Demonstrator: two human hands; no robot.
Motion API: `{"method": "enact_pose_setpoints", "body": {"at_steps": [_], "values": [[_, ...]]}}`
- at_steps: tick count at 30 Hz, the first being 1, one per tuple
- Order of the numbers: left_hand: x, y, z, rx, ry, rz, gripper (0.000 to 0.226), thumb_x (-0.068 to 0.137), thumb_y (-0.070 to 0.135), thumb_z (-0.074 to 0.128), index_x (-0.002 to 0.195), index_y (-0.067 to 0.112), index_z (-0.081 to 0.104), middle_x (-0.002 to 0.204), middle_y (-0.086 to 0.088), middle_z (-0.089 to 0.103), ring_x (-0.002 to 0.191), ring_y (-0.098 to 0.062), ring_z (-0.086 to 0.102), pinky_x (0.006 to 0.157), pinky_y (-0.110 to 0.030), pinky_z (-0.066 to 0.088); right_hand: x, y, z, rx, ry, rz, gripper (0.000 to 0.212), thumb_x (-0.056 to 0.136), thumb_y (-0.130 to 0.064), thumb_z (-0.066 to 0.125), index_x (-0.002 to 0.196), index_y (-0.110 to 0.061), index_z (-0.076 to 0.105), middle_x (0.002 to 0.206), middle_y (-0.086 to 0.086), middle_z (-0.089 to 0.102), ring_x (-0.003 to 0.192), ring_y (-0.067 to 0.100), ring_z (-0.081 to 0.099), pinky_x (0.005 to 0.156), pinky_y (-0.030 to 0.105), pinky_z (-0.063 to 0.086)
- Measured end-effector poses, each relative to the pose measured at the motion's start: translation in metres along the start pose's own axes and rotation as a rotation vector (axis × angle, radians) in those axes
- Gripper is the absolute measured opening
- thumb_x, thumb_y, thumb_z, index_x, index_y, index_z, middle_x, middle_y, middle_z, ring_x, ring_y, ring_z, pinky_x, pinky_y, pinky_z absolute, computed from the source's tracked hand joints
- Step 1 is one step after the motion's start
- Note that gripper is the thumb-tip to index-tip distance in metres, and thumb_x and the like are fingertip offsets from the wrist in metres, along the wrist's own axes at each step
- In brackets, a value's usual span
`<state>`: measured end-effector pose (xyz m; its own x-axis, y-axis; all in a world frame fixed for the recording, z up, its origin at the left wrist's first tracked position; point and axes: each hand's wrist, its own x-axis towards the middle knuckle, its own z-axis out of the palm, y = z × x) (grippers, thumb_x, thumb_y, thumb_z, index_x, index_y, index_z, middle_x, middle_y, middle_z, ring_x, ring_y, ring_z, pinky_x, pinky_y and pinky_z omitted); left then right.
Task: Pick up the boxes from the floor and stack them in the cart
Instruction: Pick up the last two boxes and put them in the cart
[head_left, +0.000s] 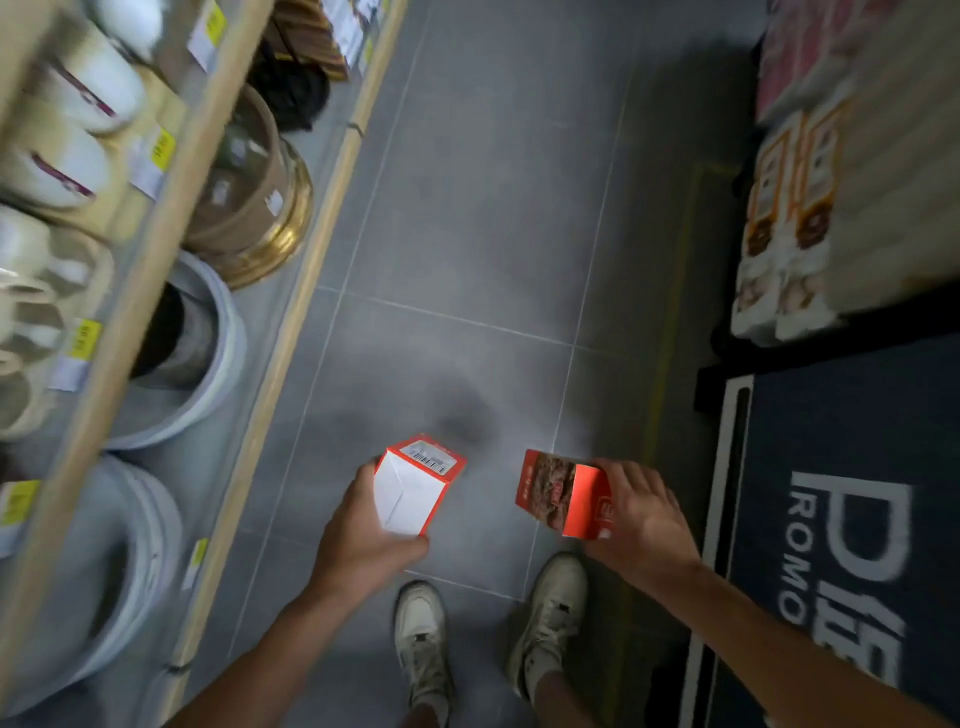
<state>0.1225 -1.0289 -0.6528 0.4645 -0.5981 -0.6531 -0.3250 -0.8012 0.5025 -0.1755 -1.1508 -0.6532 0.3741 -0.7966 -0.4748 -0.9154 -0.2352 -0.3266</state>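
We see a grey tiled floor (467, 218) in a shop aisle, wooden shelf (156, 270) of pots on the left, dark blue mat (831, 441) on the right. Both forearms reach down. Left hand (363, 535) grips the white-ended box (415, 488), right hand (644, 519) grips the food-print box (563, 493). Two red boxes, both held off the floor above two white sneakers (421, 634).

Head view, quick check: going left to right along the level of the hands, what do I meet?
White pots on the shelf → left hand → white-faced red box it grips → red box with food picture → right hand gripping it → dark floor mat with white lettering.
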Motion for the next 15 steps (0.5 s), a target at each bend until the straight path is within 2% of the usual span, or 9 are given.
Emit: {"method": "enact_pose_setpoints", "body": {"at_steps": [4, 8, 12, 13, 15], "values": [[-0.063, 0.063, -0.085, -0.027, 0.019, 0.047, 0.084, 0.043, 0.032, 0.081, 0.118, 0.036, 0.043, 0.104, 0.012, 0.064, 0.093, -0.016, 0.063, 0.073, -0.038, 0.058, -0.041, -0.064, -0.101, 0.047, 0.049, -0.008, 0.082, 0.065, -0.036, 0.082, 0.138, -0.022, 0.047, 0.13, 0.002, 0.056, 0.124, 0.026, 0.051, 0.105, 0.039, 0.038], [-0.133, 0.103, -0.154, -0.108, 0.079, 0.088, 0.083, 0.043, 0.027, 0.084, 0.114, 0.039, 0.043, 0.103, 0.013, 0.065, 0.093, -0.01, 0.064, 0.068, -0.039, 0.059, -0.093, -0.121, -0.18, 0.093, 0.141, -0.01, 0.086, 0.061, -0.04, 0.083, 0.137, -0.021, 0.049, 0.127, 0.002, 0.058, 0.12, 0.025, 0.054, 0.103, 0.039, 0.041], [-0.205, 0.129, -0.203, -0.219, 0.14, 0.157, 0.074, 0.054, 0.011, 0.087, 0.112, 0.032, 0.046, 0.099, 0.015, 0.063, 0.093, -0.006, 0.063, 0.061, -0.025, 0.055, -0.152, -0.165, -0.231, 0.133, 0.241, -0.028, 0.084, 0.058, -0.048, 0.08, 0.132, -0.02, 0.053, 0.119, 0.001, 0.063, 0.113, 0.023, 0.059, 0.098, 0.037, 0.046], [-0.221, 0.132, -0.214, -0.241, 0.165, 0.189, 0.073, 0.054, 0.014, 0.087, 0.114, 0.031, 0.047, 0.1, 0.015, 0.064, 0.093, -0.005, 0.063, 0.059, -0.02, 0.052, -0.166, -0.175, -0.241, 0.153, 0.274, -0.041, 0.083, 0.058, -0.05, 0.079, 0.13, -0.019, 0.054, 0.116, 0.002, 0.064, 0.11, 0.025, 0.061, 0.096, 0.039, 0.048], [-0.251, 0.136, -0.232, -0.264, 0.208, 0.245, 0.076, 0.054, 0.023, 0.086, 0.118, 0.032, 0.046, 0.103, 0.019, 0.063, 0.093, -0.001, 0.061, 0.065, -0.018, 0.049, -0.192, -0.195, -0.259, 0.194, 0.342, -0.066, 0.079, 0.058, -0.053, 0.078, 0.124, -0.017, 0.057, 0.11, 0.003, 0.066, 0.104, 0.026, 0.065, 0.092, 0.04, 0.052]]}}
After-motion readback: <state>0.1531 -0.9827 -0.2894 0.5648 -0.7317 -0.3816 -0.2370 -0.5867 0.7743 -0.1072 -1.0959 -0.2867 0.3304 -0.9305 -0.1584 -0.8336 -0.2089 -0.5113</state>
